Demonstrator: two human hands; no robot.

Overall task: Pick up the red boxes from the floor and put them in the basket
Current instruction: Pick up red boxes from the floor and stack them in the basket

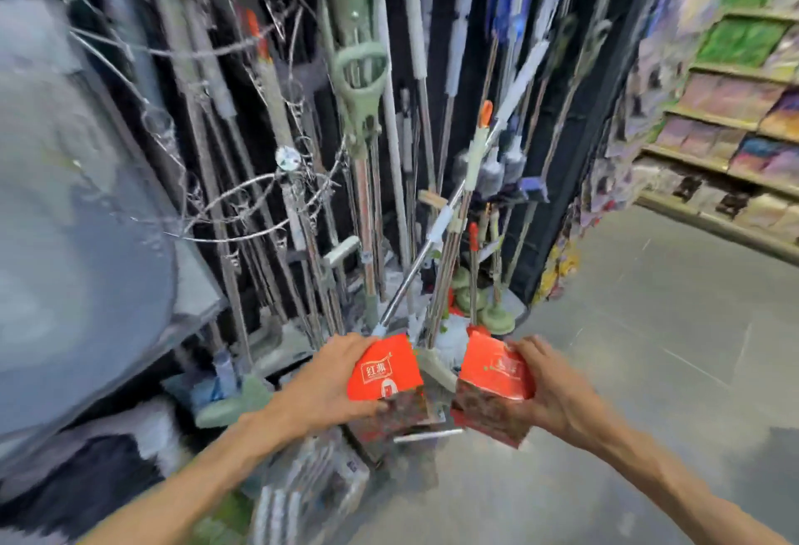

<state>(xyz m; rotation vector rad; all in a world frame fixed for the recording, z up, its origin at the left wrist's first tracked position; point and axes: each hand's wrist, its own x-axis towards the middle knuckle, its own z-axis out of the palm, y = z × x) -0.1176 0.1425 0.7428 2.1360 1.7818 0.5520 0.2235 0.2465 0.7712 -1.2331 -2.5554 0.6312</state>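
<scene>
Two red boxes, one per hand, held up off the floor in front of a rack of mops and brooms. Left box (386, 369) sits low-centre, at abt 7 o'clock from frame middle; white label w/ characters faces the camera, lower part blurred and dark. Left hand (335, 380) wraps it from the 9 o'clock side: fingers curled over the top edge, thumb (372, 408) under the lower edge, so that grip is clamped round the box. Right box (495, 386) is just beside the first, at its 3 o'clock, a narrow gap between them, tilted w/ its top leaning toward 11 o'clock. Right hand (551, 389) takes it from the 3 o'clock side, fingers curled over the top corner and side; grip closed round the box too. Both forearms reach in from the bottom edge.

Behind the boxes, at 12 o'clock, mop poles (367, 215) stand packed in the rack, green plungers (495, 319) at the foot. Wire hoops (242, 207) stick out at 10 o'clock. Big grey blurred shape (65, 198) fills 9 o'clock; can't tell what it is. Grey floor (648, 328) spreads at 4 o'clock. Shelves (735, 146) w/ coloured packs at 2 o'clock. Clear packets (311, 488) lie low at 6 o'clock. No basket made out; whole view smeared.
</scene>
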